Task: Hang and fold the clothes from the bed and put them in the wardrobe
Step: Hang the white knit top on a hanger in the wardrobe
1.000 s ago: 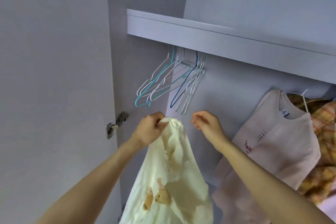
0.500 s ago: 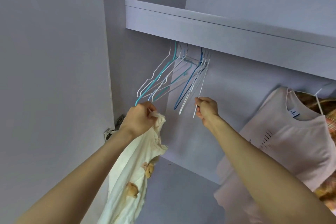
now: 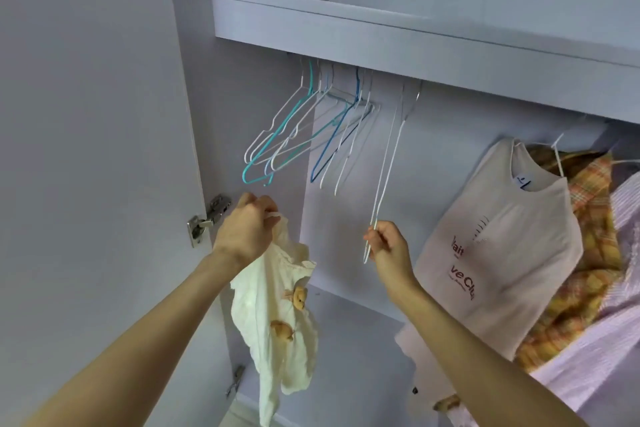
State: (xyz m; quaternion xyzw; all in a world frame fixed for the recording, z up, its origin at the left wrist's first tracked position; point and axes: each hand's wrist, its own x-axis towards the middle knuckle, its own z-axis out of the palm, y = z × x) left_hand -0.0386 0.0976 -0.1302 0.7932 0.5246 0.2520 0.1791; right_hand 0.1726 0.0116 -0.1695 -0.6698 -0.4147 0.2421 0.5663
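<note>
1. Seen at far left of frame: wardrobe door (image 3: 86,149), open, with a hinge (image 3: 207,218) at mid-height.
2. Left of centre: left hand (image 3: 244,232), fingers curled tight round the top of a cream garment (image 3: 277,315). Hung limp below the fist, bear patches facing out, not yet on any hanger.
3. Upper centre, under the shelf (image 3: 415,42): a bunch of empty hangers (image 3: 294,135), white, teal and blue, crowded together on a rail hidden behind the shelf edge.
4. Centre: white hanger (image 3: 384,177), pulled apart from the bunch and slanted down toward the lower middle. Hook end appeared to be up at the rail; could not tell whether it had cleared.
5. Right of centre: right hand (image 3: 388,246), pinched narrowly round the hanger's lower end.
6. Judged step: freeing one hanger for the garment. Best done by lifting the hook up and off rather than dragging down, keeping it away from the bunch to avoid snagging neighbours, then feeding one shoulder into the neck opening while holding the collar firm.
7. Right of frame, inside the wardrobe: beige tee (image 3: 502,253) with red print on a hanger, a plaid shirt (image 3: 588,253) behind it, and a lilac striped piece (image 3: 620,322) at far right.
</note>
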